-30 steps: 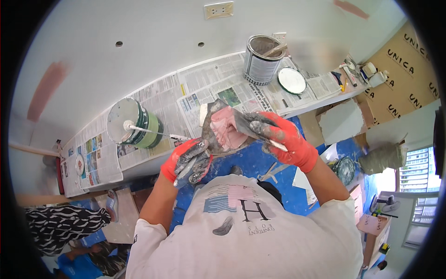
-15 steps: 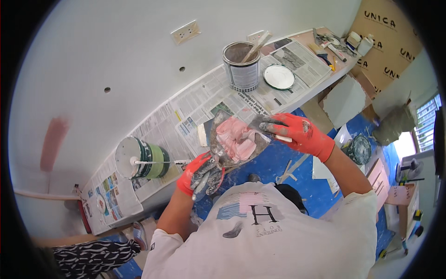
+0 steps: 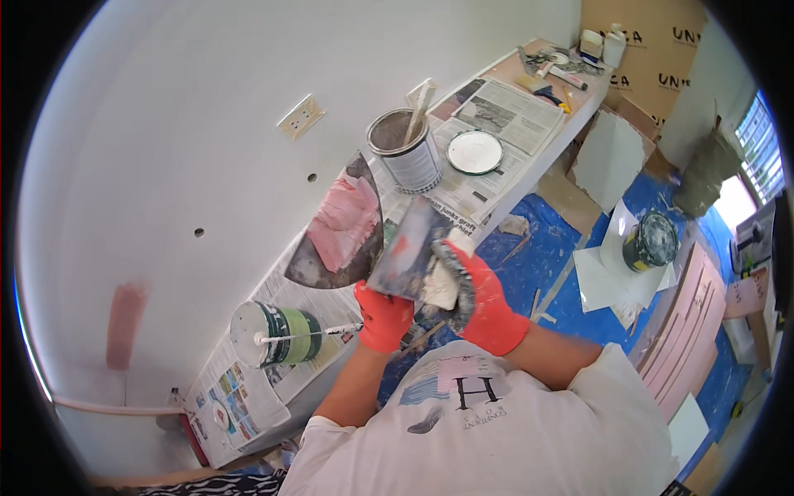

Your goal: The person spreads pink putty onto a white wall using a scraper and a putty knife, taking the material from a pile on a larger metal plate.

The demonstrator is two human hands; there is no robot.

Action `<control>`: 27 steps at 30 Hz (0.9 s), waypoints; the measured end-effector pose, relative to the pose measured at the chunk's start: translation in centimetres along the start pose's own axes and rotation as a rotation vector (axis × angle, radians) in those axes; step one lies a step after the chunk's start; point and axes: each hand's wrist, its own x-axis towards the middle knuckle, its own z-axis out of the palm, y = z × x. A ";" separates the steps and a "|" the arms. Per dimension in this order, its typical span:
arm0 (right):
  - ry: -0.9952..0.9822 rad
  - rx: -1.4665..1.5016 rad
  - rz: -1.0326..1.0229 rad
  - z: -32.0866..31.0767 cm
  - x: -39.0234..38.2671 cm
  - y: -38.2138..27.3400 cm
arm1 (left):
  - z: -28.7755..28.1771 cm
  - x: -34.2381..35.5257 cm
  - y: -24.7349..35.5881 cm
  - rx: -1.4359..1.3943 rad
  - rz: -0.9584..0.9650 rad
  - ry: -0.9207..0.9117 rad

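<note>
Both my hands wear red work gloves with greyish, stained palms and fingers. In my left hand [image 3: 385, 320] is the lower corner of a dark, round-edged mixing board [image 3: 313, 263], tilted up toward the wall. Pink putty [image 3: 341, 221] is spread thick over its face. A wide putty knife [image 3: 407, 255] is in my right hand [image 3: 488, 307], its fingers wrapped round a pale handle. The flat grey blade carries a pink smear and overlaps the board's right edge, close above my left hand. The blade hides some of my left fingers.
Newspaper [image 3: 509, 112] covers a long ledge along the white wall. On it stand a large open can [image 3: 409, 161] with a stick, a white lid [image 3: 474, 152] and a green-banded can [image 3: 277, 333] with a roller across it. Brushes and tools [image 3: 550, 83] lie farther back. Blue sheeting covers the floor.
The board has swung up and left from a flatter pose to a steep tilt. My right hand has moved down and left, bringing the putty knife beside my left hand. The view has shifted.
</note>
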 end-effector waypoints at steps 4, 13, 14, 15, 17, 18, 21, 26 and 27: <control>-0.100 -0.233 -0.030 -0.5 0.2 -0.9 | -0.2 0.8 -0.3 -0.279 0.026 -0.092; -0.135 -0.725 -0.497 -0.1 1.1 -3.3 | -0.7 1.8 1.0 -0.131 0.126 -0.165; -0.117 -0.981 -0.734 0.0 1.0 -3.7 | -0.7 1.7 0.7 -0.087 0.158 -0.153; -0.114 -0.979 -0.760 -0.3 1.1 -3.9 | -0.5 1.7 0.4 -0.048 0.195 -0.145; -0.129 -0.965 -0.809 -0.4 1.5 -4.4 | -0.7 0.4 -0.9 0.008 0.203 -0.124; -0.125 -0.992 -0.836 -0.6 1.8 -4.4 | -0.8 0.0 -1.2 0.026 0.195 -0.119; -0.121 -1.047 -0.886 -1.1 2.6 -4.5 | -1.1 -0.4 -1.4 0.081 0.196 -0.143; -0.125 -1.077 -0.922 -0.4 1.9 -5.1 | -1.5 0.6 0.6 -0.007 0.148 -0.181; -0.137 -1.054 -0.935 -0.2 1.9 -5.0 | -1.5 0.6 0.5 -0.011 0.150 -0.194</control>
